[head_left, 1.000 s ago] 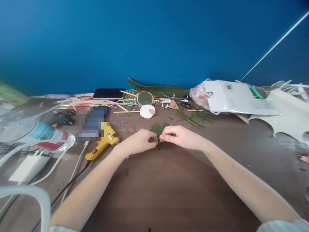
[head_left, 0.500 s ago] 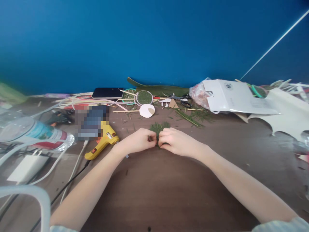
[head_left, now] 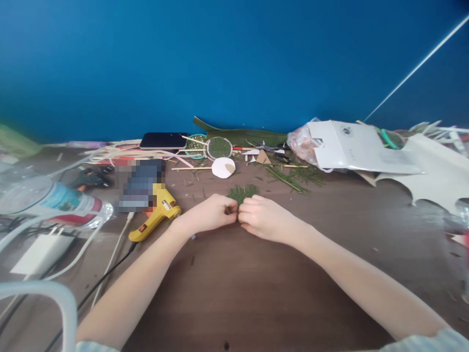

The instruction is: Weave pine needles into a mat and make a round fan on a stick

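Note:
My left hand (head_left: 219,211) and my right hand (head_left: 261,215) meet at the middle of the table, knuckles almost touching. Both have their fingers curled and pinched at the near edge of a feathery green leafy clump (head_left: 242,191). The clump shows above and between the fingers; its lower part is hidden. A dark bit shows between the left thumb and fingers. To the left of my left wrist lies a yellow glue gun (head_left: 156,215). Beyond the hands is a white paper disc (head_left: 222,167) at the end of a thin stick.
Leaf strips (head_left: 287,178), scissors (head_left: 281,155) and a brown triangle (head_left: 263,157) lie behind the hands. Phone (head_left: 163,141), plastic bottle (head_left: 69,203), white charger (head_left: 43,254) and cables are at left. White packaging (head_left: 361,146) and cut white sheet (head_left: 432,168) lie right. A blue wall (head_left: 234,58) stands behind.
My right hand has turned slightly, and its fingers have closed in more tightly. My left hand stays nearly in place, as does the green leafy clump.

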Demonstrator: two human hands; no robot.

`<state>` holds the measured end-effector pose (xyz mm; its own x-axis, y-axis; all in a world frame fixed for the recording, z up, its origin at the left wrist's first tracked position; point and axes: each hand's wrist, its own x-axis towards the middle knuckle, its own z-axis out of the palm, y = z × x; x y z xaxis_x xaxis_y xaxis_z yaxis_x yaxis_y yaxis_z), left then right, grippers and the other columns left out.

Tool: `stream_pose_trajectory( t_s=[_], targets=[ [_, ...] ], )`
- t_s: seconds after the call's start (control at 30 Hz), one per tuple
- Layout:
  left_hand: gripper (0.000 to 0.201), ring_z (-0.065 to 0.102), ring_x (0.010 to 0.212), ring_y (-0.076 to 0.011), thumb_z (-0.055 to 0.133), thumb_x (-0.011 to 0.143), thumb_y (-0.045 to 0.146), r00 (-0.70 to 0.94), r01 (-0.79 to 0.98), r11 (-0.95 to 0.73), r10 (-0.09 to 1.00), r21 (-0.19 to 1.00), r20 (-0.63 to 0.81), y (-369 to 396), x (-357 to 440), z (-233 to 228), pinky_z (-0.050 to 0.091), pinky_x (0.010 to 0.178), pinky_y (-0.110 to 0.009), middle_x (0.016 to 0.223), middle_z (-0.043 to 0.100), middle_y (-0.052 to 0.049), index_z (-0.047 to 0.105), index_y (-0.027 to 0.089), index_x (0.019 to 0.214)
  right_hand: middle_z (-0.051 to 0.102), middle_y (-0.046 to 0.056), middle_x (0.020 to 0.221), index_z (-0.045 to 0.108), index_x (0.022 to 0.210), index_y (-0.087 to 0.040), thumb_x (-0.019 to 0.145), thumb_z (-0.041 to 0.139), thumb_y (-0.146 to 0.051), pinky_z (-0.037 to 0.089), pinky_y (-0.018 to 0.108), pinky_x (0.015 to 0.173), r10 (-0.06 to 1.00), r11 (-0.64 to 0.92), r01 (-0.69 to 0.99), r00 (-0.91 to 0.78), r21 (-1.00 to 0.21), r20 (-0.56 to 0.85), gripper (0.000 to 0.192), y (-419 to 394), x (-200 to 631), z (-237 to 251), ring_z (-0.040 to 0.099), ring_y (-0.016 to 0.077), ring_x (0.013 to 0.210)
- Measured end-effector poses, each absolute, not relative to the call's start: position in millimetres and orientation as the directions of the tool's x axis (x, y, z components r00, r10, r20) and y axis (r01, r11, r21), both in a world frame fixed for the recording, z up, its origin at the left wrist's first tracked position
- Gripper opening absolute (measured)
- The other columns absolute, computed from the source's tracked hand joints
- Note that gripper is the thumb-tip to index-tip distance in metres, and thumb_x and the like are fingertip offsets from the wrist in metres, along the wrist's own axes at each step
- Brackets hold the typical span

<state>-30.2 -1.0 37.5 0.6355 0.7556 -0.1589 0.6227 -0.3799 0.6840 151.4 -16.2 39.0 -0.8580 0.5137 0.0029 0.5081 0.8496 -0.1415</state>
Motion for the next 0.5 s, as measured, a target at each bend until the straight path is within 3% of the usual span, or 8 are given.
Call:
stream_pose_trajectory(
  t_s=[0.23, 0.5],
  targets=[
    [0.015, 0.041, 0.057, -0.0081, 0.047, 0.074, 0.022, 0.628, 0.627, -0.334, 0.751, 0.704, -0.203, -1.5, -30.2, 40.6, 0.032, 0.055, -0.020, 0.057, 0.049, 0.005, 0.054, 0.015, 0.062, 0.061, 0.006, 0.079, 0.063, 0.073, -0.014, 0.078, 0.050, -0.010, 0.036, 0.028, 0.072, 0.610, 0.724, 0.555, -0.792, -0.409, 0.006, 0.015, -9.9, 156.8, 41.8, 0.052, 0.0161, 0.077],
    [0.016, 0.041, 0.056, -0.0086, 0.049, 0.074, 0.026, 0.611, 0.640, -0.309, 0.760, 0.703, -0.223, -0.7, -30.0, 39.5, 0.032, 0.055, -0.020, 0.057, 0.049, 0.005, 0.055, 0.015, 0.064, 0.059, 0.001, 0.074, 0.060, 0.072, -0.016, 0.072, 0.052, -0.008, 0.039, 0.023, 0.065, 0.787, 0.412, 0.578, -0.616, -0.705, -0.046, 0.011, -6.8, 157.0, 40.2, 0.052, 0.0109, 0.067]
  ],
)
